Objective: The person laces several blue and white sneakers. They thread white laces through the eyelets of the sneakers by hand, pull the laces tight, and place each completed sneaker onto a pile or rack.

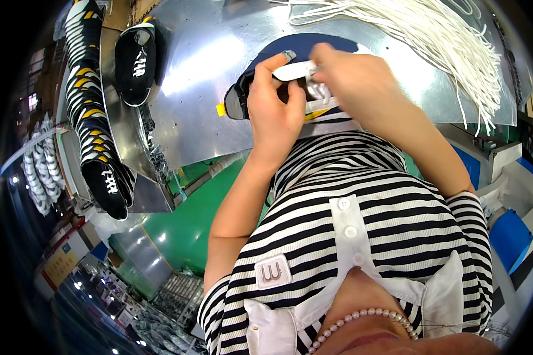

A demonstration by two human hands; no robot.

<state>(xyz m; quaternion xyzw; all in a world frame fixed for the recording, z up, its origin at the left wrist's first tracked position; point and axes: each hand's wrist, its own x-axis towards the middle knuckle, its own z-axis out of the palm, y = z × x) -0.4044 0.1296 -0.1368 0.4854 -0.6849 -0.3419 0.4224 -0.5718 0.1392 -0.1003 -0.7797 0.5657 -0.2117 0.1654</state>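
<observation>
Striped shirt (361,219) fills the foreground; beyond it the shiny metal table (207,71), then white laces (432,35) fanned out. Dark shoe (296,65) at the table's near edge, left hand (275,106) gripping it, right hand (352,74) pinching its lace.

Shiny metal worktable (207,89) above green floor (189,231).
</observation>
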